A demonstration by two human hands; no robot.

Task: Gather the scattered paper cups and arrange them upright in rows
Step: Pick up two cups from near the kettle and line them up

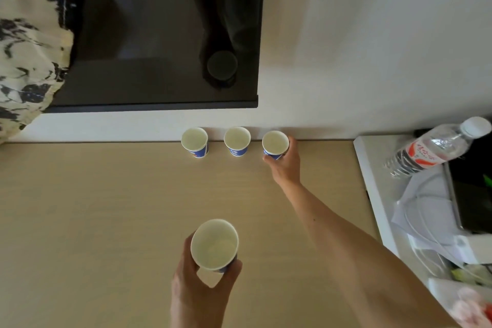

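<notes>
Here, the wide pale wooden table top (106,221) fills most of the view. Above it, a big black flat screen (159,34) hangs on the cream wall. At the far left there is a cream cloth with dark blue blotches (26,34). On the right sits a white side ledge (372,181) with white papers (426,210) on it. A clear plastic water bottle with a red and white label (431,152) leans there too, with its white cap up and to the right.

The right hand (285,165) is stretched out to the back edge of the table. Its fingers are curled around a small white and blue paper cup (275,144) that stands with its mouth up. This cup is the right end of a row by the wall. The middle paper cup (237,141) and the left paper cup (195,142) stand upright beside it, with small gaps between them.

The left hand (202,282) is near the front of the table. It grips a fourth paper cup (214,245) from below and from the sides, mouth up. I cannot tell if this cup touches the table.
</notes>
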